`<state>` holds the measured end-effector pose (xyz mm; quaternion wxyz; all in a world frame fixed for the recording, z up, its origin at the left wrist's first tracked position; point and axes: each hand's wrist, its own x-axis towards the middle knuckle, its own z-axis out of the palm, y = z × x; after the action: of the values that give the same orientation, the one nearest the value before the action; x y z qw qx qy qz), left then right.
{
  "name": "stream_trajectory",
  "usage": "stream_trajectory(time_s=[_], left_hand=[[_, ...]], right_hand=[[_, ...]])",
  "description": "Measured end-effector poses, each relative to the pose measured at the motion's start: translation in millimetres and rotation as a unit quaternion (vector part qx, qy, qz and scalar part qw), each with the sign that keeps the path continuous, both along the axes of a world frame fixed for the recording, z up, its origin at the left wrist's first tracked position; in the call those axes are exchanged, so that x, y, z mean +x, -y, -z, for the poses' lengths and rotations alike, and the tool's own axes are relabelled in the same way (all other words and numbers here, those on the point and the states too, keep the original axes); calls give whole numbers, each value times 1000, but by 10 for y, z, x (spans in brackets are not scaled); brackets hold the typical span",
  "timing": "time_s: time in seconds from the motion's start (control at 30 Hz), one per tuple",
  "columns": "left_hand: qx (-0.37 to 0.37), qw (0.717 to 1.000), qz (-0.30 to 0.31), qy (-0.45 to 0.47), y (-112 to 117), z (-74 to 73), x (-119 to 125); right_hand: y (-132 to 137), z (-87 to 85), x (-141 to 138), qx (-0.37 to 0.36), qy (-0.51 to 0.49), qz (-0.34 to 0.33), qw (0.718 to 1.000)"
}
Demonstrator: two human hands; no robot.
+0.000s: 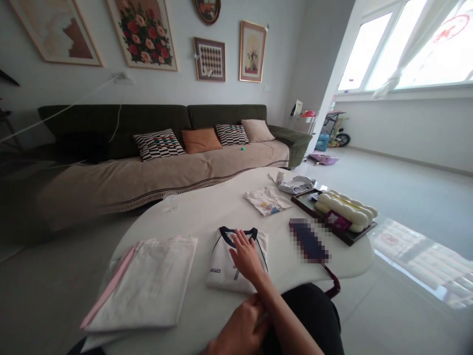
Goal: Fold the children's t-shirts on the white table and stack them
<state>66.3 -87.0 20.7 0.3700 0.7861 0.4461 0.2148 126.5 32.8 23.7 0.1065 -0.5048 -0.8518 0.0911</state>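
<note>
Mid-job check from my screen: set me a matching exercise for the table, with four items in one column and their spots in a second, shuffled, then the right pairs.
Items:
1. Dark-collared white shirt
2. Pink-edged white cloth
3. Small printed shirt
4. Puffy white cushion

Spots:
A. On a dark tray
B. Farther across the white table
C. Under the right hand
D. Left of the collared shirt

Pairs: 1-C, 2-D, 3-B, 4-A
</note>
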Motion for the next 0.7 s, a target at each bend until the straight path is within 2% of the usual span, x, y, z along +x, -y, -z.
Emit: stream_trajectory(time_s=[0.1, 0.17, 0.23, 0.3, 0.4, 0.47, 0.57, 0.63, 0.7], left_hand=[[37, 998, -44, -10, -143, -169, -259], [85, 990, -98, -52, -290, -151, -464], [115, 975, -157, -105, -447, -17, -627], [95, 959, -201, -175, -579, 181, -720], [56, 939, -231, -250, -682, 424, -740], [53, 934, -236, -262, -691, 461, -713], [52, 937, -240, -249, -664, 357, -676], [60, 940, -254, -219, -644, 285, -669], [73, 940, -288, -168, -629, 277, -686]], right_hand=[[195, 173, 182, -4, -18, -11, 1000], [239, 318, 292, -36, -4, -20, 999], [232, 427, 341, -52, 9, -23, 998], [198, 472, 349, -56, 13, -25, 998], [137, 432, 374, -74, -3, -44, 996], [109, 378, 432, -77, -32, -37, 996], [123, 337, 554, -36, -86, 69, 993], [185, 359, 625, -16, -115, 167, 979], [273, 407, 680, -26, -132, 223, 966]])
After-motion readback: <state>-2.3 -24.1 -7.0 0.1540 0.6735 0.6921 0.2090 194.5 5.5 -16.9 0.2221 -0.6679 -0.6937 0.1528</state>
